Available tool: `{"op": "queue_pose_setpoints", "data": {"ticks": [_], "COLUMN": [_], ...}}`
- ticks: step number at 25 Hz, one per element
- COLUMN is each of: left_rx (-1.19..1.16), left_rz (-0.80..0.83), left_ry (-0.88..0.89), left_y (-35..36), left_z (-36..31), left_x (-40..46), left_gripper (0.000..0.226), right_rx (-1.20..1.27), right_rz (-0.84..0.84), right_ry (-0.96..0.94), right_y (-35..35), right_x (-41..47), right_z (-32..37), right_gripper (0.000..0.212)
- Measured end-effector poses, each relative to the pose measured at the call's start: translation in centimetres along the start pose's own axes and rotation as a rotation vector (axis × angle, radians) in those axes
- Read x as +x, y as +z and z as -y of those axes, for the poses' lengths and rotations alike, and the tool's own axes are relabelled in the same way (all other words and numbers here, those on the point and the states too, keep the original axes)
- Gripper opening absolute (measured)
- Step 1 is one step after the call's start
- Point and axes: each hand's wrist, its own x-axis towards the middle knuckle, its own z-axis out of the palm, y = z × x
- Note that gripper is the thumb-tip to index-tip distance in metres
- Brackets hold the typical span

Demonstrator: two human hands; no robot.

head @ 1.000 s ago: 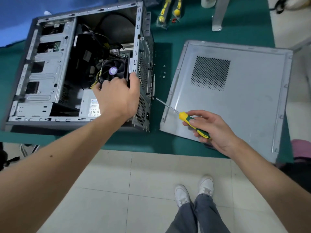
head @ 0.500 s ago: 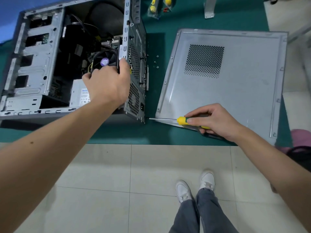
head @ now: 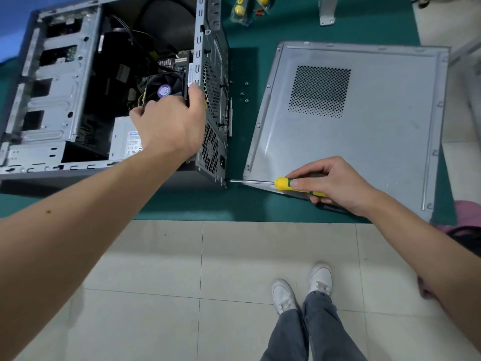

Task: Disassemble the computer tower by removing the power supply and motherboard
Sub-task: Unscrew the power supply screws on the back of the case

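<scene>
I see the desk (head: 299, 27), covered in green, running across the top of my view, with pale floor tiles (head: 234, 269) below its near edge. The largest thing on it is the computer tower (head: 52, 100), lying on its side at the left with its open side facing up. Just right of it, apart from the tower, the removed side panel (head: 377, 121) lies flat with its perforated vent patch upward; its near corner overhangs the desk edge.

Inside the tower, the power supply (head: 125, 142) sits in the near right corner, a grey box with a label, partly hidden under my left wrist. The motherboard (head: 169, 62) is deeper in the case, mostly dark and hard to make out, with a black cooler fan (head: 162, 88) carrying a purple sticker on top of it.

My left hand (head: 166, 126) is over the rear edge of the tower, fingers curled around the metal frame by the fan, so that grip is grasping the case. My right hand (head: 330, 183) is wrapped around the yellow and green handle of a screwdriver (head: 283, 183), held level, its shaft reaching left so the tip meets the lower rear corner of the tower beside the power socket.

A few small loose screws (head: 244, 93) lie on the green surface between tower and panel. At the far edge I can see two yellow-tipped tools in a clear packet (head: 247, 9).
</scene>
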Motion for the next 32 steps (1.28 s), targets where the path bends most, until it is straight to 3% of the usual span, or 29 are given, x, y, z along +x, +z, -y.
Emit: {"op": "queue_pose_setpoints", "data": {"ticks": [9,12,14,16,18,20,22,24,28,30,32], "left_rx": [-0.019,-0.013,-0.009,-0.011,-0.007,-0.008,-0.006,-0.004,-0.007,-0.009,0.005], "left_rz": [-0.007,0.002,0.002,0.003,0.002,-0.003,-0.006,-0.004,-0.005,-0.001,-0.004], "left_ry": [0.000,-0.003,-0.008,-0.006,-0.005,-0.001,0.005,0.005,0.011,0.011,0.008], "left_y": [0.1,0.1,0.2,0.2,0.2,0.2,0.1,0.2,0.2,0.2,0.2], "left_z": [0.1,0.0,0.1,0.0,0.0,0.1,0.0,0.1,0.1,0.1,0.1], "left_x": [-0.1,0.1,0.0,0.0,0.1,0.0,0.1,0.1,0.1,0.1,0.2], "left_gripper": [0.067,0.068,0.068,0.067,0.066,0.066,0.066,0.067,0.067,0.066,0.065], "right_rx": [-0.029,0.066,0.015,-0.322,-0.627,-0.582,-0.444,-0.194,0.400,0.283,-0.118], "right_rz": [0.008,0.041,0.047,0.017,-0.058,-0.087,-0.113,-0.173,-0.325,-0.373,-0.337], "right_ry": [-0.037,0.077,0.185,0.085,-0.167,-0.301,-0.317,-0.225,0.153,0.251,0.283], "right_y": [-0.4,-0.2,-0.1,-0.4,-0.6,-0.5,-0.2,0.1,1.4,1.6,1.5], "right_x": [0.2,0.6,1.0,1.3,1.5,1.0,0.7,0.7,0.4,0.1,0.0], "right_z": [0.3,0.7,1.5,2.3,2.5,2.3,1.7,1.6,1.4,1.4,1.3], "right_gripper": [0.023,0.015,0.026,0.038,0.031,0.017,0.012,0.017,0.033,0.037,0.051]}}
